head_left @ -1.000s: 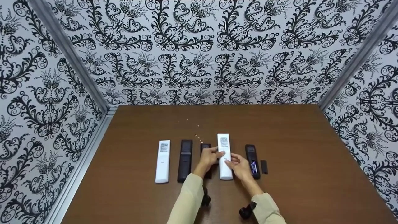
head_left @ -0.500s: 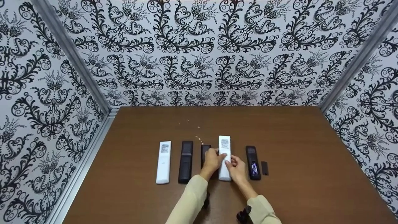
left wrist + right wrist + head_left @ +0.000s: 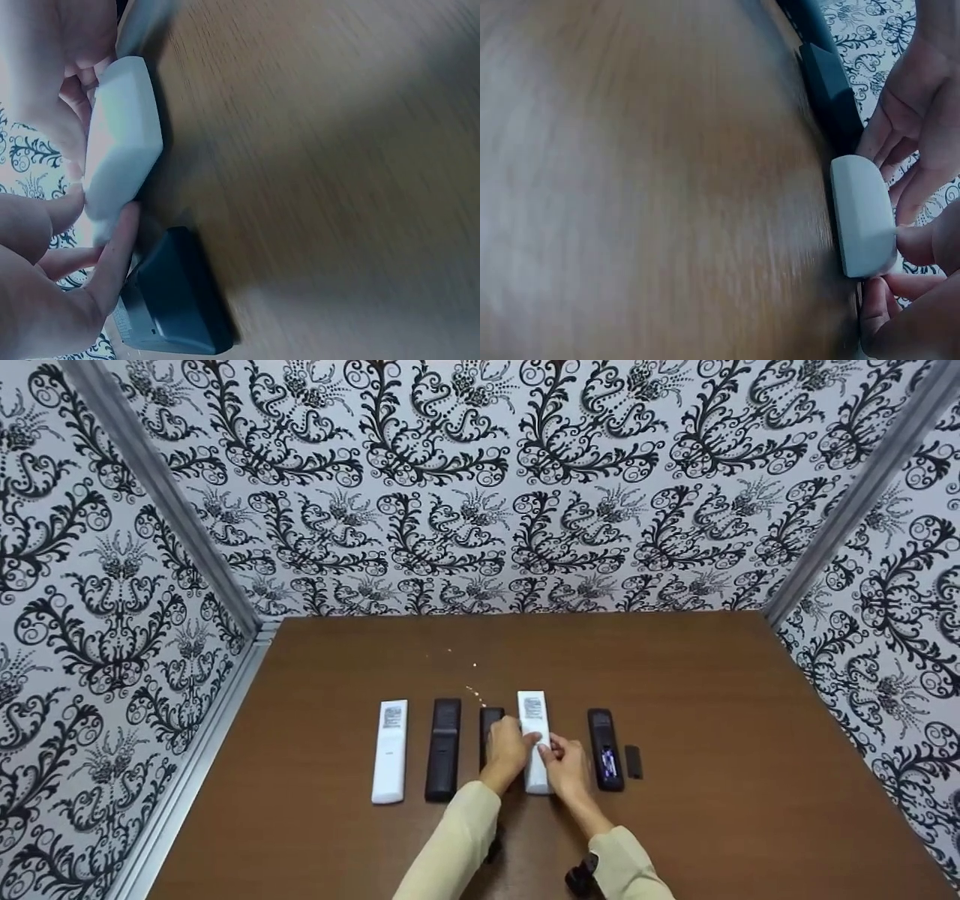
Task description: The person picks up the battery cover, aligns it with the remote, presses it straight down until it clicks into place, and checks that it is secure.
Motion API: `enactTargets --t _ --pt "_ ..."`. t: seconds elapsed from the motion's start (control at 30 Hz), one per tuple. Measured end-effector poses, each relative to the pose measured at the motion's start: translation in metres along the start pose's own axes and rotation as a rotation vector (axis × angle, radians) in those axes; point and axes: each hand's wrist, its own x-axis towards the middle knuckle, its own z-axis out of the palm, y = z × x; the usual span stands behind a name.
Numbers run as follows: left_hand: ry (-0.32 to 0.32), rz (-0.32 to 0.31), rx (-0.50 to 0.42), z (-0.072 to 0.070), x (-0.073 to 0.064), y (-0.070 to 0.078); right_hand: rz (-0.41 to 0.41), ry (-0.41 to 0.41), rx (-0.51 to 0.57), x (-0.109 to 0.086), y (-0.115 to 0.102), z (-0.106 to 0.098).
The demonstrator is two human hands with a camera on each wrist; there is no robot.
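Observation:
Both hands are on a white remote control (image 3: 532,709), which lies back side up with its printed label at the far end. My left hand (image 3: 505,751) grips its left edge, thumb on the back. From the right, my right hand (image 3: 568,769) holds the other edge, thumb also on the back. The left wrist view shows the remote's near end (image 3: 124,135) close over the table, with fingers at both sides. Left of it, a black remote (image 3: 491,720) is partly hidden by my left hand. In the right wrist view, fingertips touch the white remote's sides.
Farther left lie another black remote (image 3: 444,754) and a second white remote (image 3: 390,754). To the right is a black remote (image 3: 606,750) with its battery compartment uncovered, beside a small black battery cover (image 3: 634,762). Patterned walls (image 3: 480,532) bound the brown table (image 3: 712,697).
The held white remote's far end has come slightly nearer and lower. My left hand has shifted a little right, closer against it. The other remotes stay in place.

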Motion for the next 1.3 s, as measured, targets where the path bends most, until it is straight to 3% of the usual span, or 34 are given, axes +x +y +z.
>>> enactTargets --t 0.3,0.43,0.57,0.67,0.87,1.0,1.13,1.3 --pt "0.033 -0.01 0.146 0.004 -0.002 0.003 0.012 0.009 0.016 0.0 0.002 0.001" --pt "0.036 -0.027 0.18 0.007 -0.003 0.008 0.041 -0.022 0.045 -0.001 0.001 -0.007" --pt "0.062 -0.035 0.178 0.013 -0.004 0.017 0.077 -0.049 0.118 -0.005 0.0 -0.023" --pt "0.075 -0.003 0.139 0.016 -0.006 0.025 0.09 -0.055 0.163 -0.008 0.001 -0.038" --pt "0.01 0.063 0.07 0.023 -0.01 0.04 0.115 -0.051 0.217 -0.012 0.006 -0.07" --pt "-0.02 0.065 0.058 0.034 -0.013 0.051 0.121 -0.002 0.187 -0.011 0.014 -0.093" --pt "-0.046 0.029 0.033 0.05 -0.017 0.063 0.158 0.038 0.127 -0.009 0.03 -0.115" --pt "-0.134 -0.079 -0.02 0.061 -0.025 0.082 0.209 0.031 0.071 -0.008 0.05 -0.134"
